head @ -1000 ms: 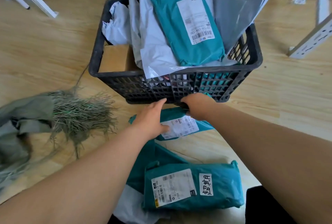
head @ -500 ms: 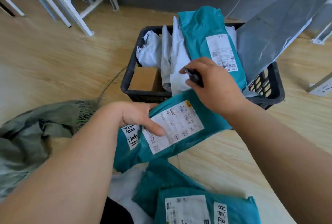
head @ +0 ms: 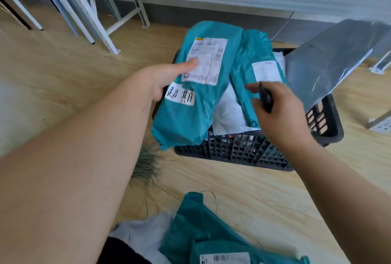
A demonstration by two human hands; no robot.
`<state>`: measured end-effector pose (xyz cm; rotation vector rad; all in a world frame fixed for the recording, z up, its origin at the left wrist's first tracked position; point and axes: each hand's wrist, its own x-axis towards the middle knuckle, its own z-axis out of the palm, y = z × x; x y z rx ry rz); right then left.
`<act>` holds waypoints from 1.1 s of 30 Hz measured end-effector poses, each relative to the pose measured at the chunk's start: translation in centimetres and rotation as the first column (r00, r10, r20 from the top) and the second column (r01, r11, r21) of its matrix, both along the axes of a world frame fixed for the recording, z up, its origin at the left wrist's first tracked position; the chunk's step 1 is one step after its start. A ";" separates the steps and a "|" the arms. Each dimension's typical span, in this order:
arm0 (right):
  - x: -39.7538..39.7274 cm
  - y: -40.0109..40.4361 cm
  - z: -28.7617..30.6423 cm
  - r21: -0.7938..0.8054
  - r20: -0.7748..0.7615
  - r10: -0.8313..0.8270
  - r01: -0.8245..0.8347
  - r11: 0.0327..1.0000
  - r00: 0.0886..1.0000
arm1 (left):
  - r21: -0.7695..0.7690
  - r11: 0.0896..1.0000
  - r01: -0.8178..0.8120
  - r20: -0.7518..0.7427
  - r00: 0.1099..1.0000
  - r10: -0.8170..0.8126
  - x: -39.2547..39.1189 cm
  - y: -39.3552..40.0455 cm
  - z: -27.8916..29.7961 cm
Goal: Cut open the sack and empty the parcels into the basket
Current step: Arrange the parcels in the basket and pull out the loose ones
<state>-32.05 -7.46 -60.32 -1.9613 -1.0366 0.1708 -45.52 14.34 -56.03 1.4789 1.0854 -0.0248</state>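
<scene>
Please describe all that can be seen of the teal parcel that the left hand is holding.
The teal parcel is a soft plastic mailer bag, wrinkled and somewhat bulging. It carries a white printed shipping label near its top and a smaller white sticker with handwritten black characters below. The left hand grips its left edge, thumb lying across the label. It is held tilted over the left part of the black basket, its lower end hanging past the front rim. Whether it touches the other parcels there is unclear.

I read only the handwritten "超期" on a white sticker (head: 180, 96) on the held teal parcel (head: 190, 119); its shipping label (head: 204, 61) print is too blurred.
</scene>
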 end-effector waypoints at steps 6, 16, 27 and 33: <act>0.0 0.1 -3.2 -0.143 -0.061 0.024 -0.033 0.989 0.998 | 0.607 0.776 -0.172 -0.040 0.968 0.246 0.8 -1.1 -2.6; 0.5 -0.2 -4.8 -0.171 -0.057 0.036 -0.045 0.984 0.998 | 0.684 0.663 0.303 -0.516 0.844 0.147 2.4 -3.5 -6.5; 0.7 -1.5 -6.2 -0.533 -0.167 0.253 -0.304 0.790 0.953 | 0.594 0.720 0.358 -0.513 0.858 -0.003 3.2 -1.9 -7.3; -1.7 -2.5 -11.2 -0.740 -0.388 0.271 -0.473 0.478 0.881 | 0.967 0.202 0.156 -0.084 0.942 -0.326 -2.0 -14.4 -12.5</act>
